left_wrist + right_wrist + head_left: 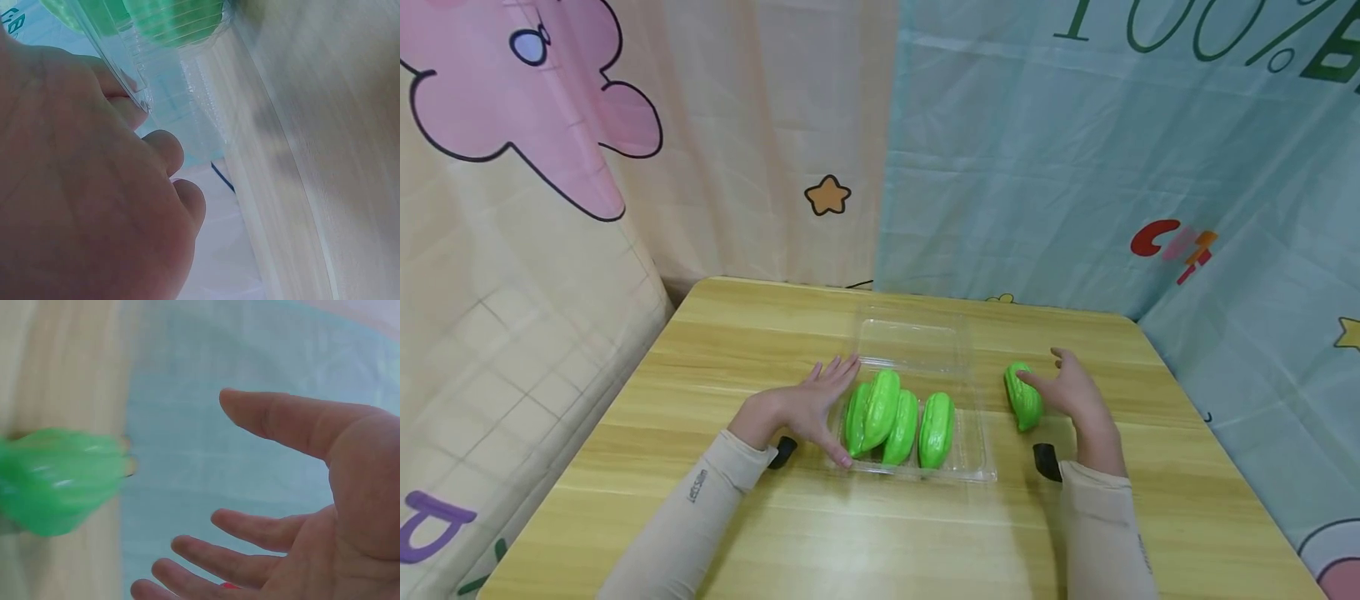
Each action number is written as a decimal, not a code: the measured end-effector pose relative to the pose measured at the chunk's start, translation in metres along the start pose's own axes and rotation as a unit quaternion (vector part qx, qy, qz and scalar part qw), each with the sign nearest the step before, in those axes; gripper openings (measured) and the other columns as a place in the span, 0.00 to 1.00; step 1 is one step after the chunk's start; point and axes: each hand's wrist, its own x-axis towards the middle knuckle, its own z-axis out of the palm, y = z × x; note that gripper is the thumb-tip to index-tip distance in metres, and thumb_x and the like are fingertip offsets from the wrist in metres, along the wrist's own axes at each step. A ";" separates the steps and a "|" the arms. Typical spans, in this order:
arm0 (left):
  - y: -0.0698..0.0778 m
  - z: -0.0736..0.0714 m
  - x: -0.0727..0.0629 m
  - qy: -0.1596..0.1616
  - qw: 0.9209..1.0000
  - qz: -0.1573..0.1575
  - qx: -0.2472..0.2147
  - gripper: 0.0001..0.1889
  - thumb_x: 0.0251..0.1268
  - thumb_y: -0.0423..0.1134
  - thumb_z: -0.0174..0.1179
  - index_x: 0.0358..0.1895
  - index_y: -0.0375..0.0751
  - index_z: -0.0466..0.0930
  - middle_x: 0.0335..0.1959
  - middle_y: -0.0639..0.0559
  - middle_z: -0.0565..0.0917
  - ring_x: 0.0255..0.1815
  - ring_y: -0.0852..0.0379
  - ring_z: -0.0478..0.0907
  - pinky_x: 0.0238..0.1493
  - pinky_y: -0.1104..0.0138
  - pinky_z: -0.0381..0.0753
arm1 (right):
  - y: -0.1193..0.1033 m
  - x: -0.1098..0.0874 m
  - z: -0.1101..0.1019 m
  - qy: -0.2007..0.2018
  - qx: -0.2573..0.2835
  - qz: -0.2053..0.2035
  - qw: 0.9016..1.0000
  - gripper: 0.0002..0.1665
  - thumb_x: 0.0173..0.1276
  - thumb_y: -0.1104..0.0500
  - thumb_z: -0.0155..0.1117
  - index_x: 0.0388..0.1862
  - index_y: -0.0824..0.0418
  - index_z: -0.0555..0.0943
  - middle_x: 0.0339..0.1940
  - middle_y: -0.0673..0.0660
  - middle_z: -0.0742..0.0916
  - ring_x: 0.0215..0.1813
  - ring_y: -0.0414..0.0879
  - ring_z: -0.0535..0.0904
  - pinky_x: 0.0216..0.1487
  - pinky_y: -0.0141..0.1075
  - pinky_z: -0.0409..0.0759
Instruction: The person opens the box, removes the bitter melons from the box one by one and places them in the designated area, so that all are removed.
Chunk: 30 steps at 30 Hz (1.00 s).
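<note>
The person's bare left hand (808, 408), at the end of a forearm in a cream cloth sleeve with dark lettering (688, 508), is spread wide: its straightened fingers (841, 375) reach ahead of the palm, its thumb (838, 452) angles back toward the body. Well to its right I see the bare right hand (1071, 390), fingers (225, 559) loosely fanned, thumb (275, 415) held well apart and pointing inward. Behind that hand, its wrist rises almost straight from a matching cream cloth sleeve (1105, 533).
</note>
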 end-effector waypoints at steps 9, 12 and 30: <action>0.000 -0.001 0.000 -0.003 1.000 0.000 0.006 0.81 0.36 0.70 0.77 0.80 0.36 0.24 0.81 0.43 0.25 0.80 0.39 0.24 0.76 0.48 0.25 | -0.035 -0.029 -0.002 -0.032 0.040 -0.079 0.996 0.52 0.72 0.42 0.64 0.80 0.68 0.52 0.71 0.73 0.70 0.68 0.68 0.70 0.61 0.59 0.75; -0.001 -0.001 0.000 -0.002 1.000 0.001 0.011 0.81 0.36 0.71 0.76 0.80 0.36 0.24 0.81 0.44 0.25 0.80 0.39 0.24 0.76 0.48 0.25 | -0.043 -0.033 0.004 -0.073 0.068 -0.103 0.990 0.47 0.71 0.43 0.67 0.77 0.67 0.59 0.65 0.70 0.76 0.57 0.62 0.80 0.55 0.50 0.81; 0.005 -0.003 -0.002 -0.005 1.000 -0.002 0.009 0.80 0.37 0.71 0.76 0.80 0.34 0.24 0.81 0.43 0.25 0.80 0.39 0.24 0.76 0.47 0.26 | -0.067 -0.035 0.069 -0.222 0.004 -0.091 0.971 0.42 0.68 0.48 0.71 0.68 0.71 0.64 0.46 0.62 0.84 0.40 0.57 0.87 0.47 0.47 0.84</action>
